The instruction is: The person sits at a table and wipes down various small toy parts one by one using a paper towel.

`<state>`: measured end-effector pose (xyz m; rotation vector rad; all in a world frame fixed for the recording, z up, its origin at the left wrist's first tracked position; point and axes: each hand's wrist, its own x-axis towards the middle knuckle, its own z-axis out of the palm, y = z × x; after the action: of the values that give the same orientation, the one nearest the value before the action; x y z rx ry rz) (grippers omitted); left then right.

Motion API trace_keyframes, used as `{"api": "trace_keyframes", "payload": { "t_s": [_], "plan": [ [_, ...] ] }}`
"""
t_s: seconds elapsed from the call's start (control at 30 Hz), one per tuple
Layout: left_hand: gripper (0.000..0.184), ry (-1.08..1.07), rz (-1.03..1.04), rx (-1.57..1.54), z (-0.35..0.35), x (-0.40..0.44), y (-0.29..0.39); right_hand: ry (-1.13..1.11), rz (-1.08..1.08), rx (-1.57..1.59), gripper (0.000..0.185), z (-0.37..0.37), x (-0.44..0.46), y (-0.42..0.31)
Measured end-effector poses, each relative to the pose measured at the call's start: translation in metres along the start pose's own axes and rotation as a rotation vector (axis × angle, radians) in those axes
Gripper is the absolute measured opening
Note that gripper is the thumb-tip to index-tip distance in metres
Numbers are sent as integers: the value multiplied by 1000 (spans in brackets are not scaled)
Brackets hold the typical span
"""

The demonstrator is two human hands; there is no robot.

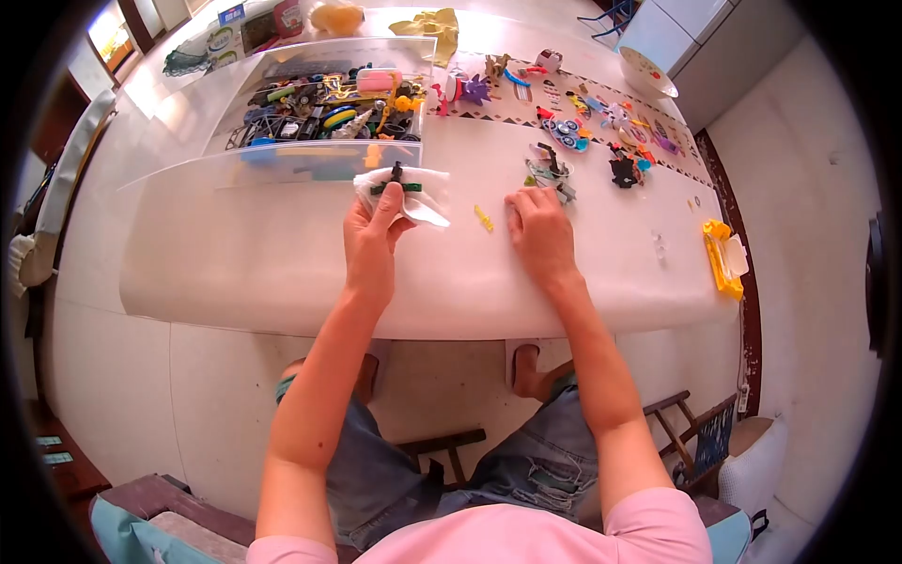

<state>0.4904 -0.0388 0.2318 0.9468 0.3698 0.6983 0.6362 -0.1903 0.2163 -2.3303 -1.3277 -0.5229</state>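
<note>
My left hand (374, 235) pinches a white wipe (430, 193) over the table, with a small black and green toy piece (398, 186) lying against it under my thumb. My right hand (542, 230) rests on the table with its fingers curled down; whatever may be in them is hidden. Just beyond its knuckles lies a small heap of grey and green toy parts (550, 171). Between my two hands, nearer the right one, is a small yellow toy piece (483, 218).
A clear plastic bin (221, 141) full of mixed toy parts stands at the left. Several small toys, among them a purple one (476, 90), are spread at the back right. A yellow wipes pack (722, 258) lies by the right edge, and a bowl (648, 73) stands behind.
</note>
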Motion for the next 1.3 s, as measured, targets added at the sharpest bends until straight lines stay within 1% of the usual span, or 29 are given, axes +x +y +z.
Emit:
{"api": "trace_keyframes", "payload": {
  "t_s": [0.1,0.2,0.3,0.43,0.53,0.7,0.8,0.83,0.9,1.0,1.07,1.2,1.3],
  "plan": [
    [19,20,1,-11,-1,2,-2,56,53,77,16,-6,0,1],
    [19,-2,-29,-35,-1,2,-3,133,64,-32,16,3,2,15],
    [19,-79,-30,-83,6,0,-6,35,67,-121,19,11,8,19],
    [19,-147,-4,-53,13,-5,-7,-11,145,-25,18,8,15,17],
    [25,-205,24,-59,13,-6,-8,-14,178,61,16,8,17,22],
    [25,-297,-18,-100,9,-6,-9,-101,212,120,14,3,22,28],
    [26,-305,-31,-88,12,-9,-8,-64,217,200,8,0,25,27],
    [26,-301,-34,-76,13,-10,-7,-56,272,297,10,-4,25,25],
    [26,-298,-30,-7,11,-10,-5,-43,381,489,15,-33,30,1],
    [26,-280,0,109,12,-11,-7,62,323,1019,14,-57,17,-25],
    [26,-265,-3,168,16,-11,-8,20,280,1340,12,-48,3,-34],
    [26,-239,-53,207,20,-12,-12,-203,488,1510,12,-45,0,-35],
    [25,-230,-54,204,20,-9,-15,-197,496,1514,14,-42,-2,-29]
  ]
}}
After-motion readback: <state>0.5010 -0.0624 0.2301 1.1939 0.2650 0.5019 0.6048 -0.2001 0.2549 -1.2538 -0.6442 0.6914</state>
